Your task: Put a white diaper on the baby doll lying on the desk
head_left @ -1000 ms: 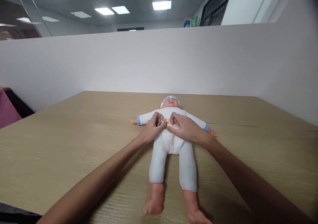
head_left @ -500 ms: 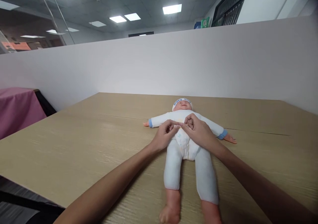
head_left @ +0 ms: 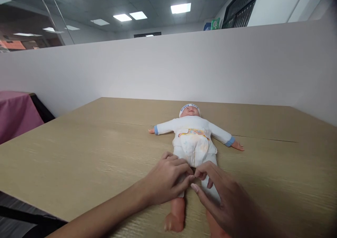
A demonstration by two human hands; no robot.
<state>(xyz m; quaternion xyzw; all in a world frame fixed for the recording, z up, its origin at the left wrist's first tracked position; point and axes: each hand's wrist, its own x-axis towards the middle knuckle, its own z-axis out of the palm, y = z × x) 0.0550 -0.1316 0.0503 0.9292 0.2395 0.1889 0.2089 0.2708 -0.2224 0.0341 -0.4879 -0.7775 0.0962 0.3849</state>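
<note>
A baby doll (head_left: pixel 195 122) in a white long-sleeved outfit with blue cuffs lies on its back, arms spread, feet towards me. Around its hips is a white diaper (head_left: pixel 195 148) with a colourful printed strip at the waist. My left hand (head_left: pixel 171 178) is over the doll's leg on the left, its fingers curved and the thumb held apart; I see nothing held in it. Above the other leg is my right hand (head_left: pixel 218 188), thumb and forefinger spread, holding nothing. Both hands are just below the diaper, fingertips close together, and hide parts of the legs.
The doll lies on a wide wooden table (head_left: pixel 92 153) with a seam running across it. Behind stands a white partition (head_left: pixel 158 69). At the far left, a pink cloth (head_left: pixel 18 115) covers another surface.
Both hands have let go of the diaper's waist and moved down towards me, over the legs. The printed waist strip now shows. The view has shifted slightly.
</note>
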